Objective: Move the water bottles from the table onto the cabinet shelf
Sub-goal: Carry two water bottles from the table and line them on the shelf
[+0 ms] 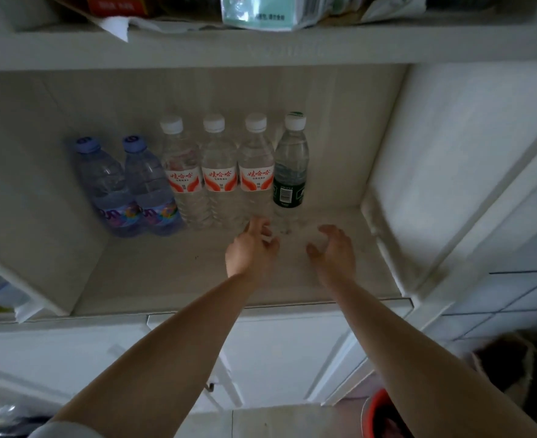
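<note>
Where six bottles [220, 172] line the shelf [166, 273], both empty hands [292, 251] hover just before them.

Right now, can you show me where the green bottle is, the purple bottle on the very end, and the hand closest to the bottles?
green bottle [289, 192], head view, on its dark green label.
end purple bottle [103, 181], head view, on its clear body.
left hand [251, 248], head view, on the back of the hand.
</note>
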